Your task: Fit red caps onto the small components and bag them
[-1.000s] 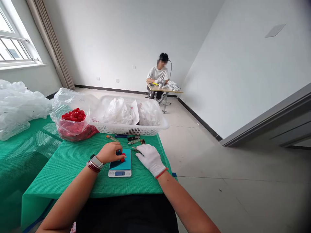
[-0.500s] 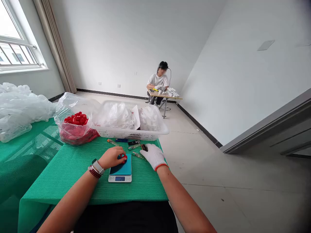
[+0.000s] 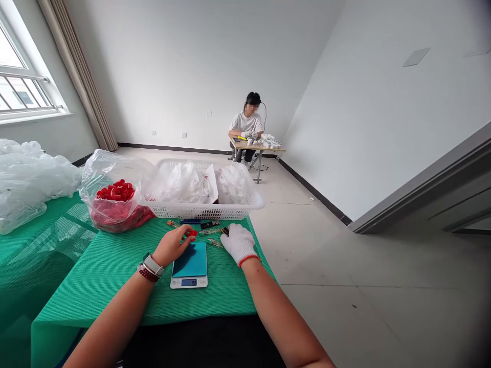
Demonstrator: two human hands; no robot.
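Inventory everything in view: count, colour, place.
Scale: 1, white with teal plate, front centre
Cloth: 1, green, under scale
Basket: 1, white, beyond scale
Bundles: 2, whitish, in basket
Bag: 1, clear, left of basket
Red pieces: many, red, in bag
Small items: 5, blue, black, orange-tipped, clear, between basket and scale
Plastic heap: 1, whitish, far left
Window: 1, white-framed, upper left
Curtain: 1, beige, beside window
Co-worker: 1, white top, seated beyond basket
Far table: 1, tan, before co-worker
White items: several, white, on far table
Door frame: 1, grey, right
Held piece: at least 1, red, in left hand
Dark item: 1, dark, at right hand
Left hand: 1, bare, by scale
Right hand: 1, white-gloved, right of scale
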